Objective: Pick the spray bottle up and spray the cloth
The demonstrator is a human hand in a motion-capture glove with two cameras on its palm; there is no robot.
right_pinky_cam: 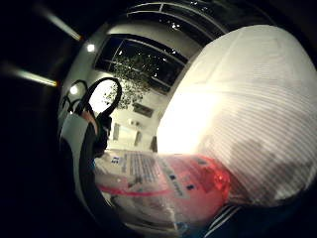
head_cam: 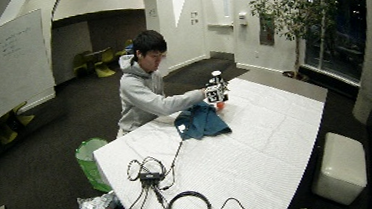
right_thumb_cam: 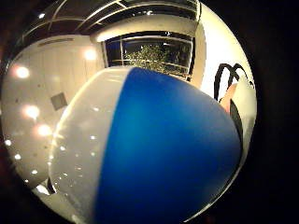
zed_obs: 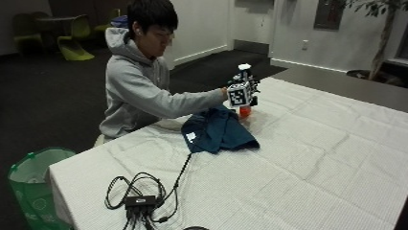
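Outside view — right hand (zed_obs: 244, 91) seemingly gripping spray bottle (zed_obs: 244, 111), beside cloth (zed_obs: 217, 132)

No readable text anywhere. The spray bottle (right_pinky_cam: 163, 186) has a printed label with dark lines of print, too blurred to make out; the whiteboard (head_cam: 6, 68) on the wall has faint writing near its top, also illegible.
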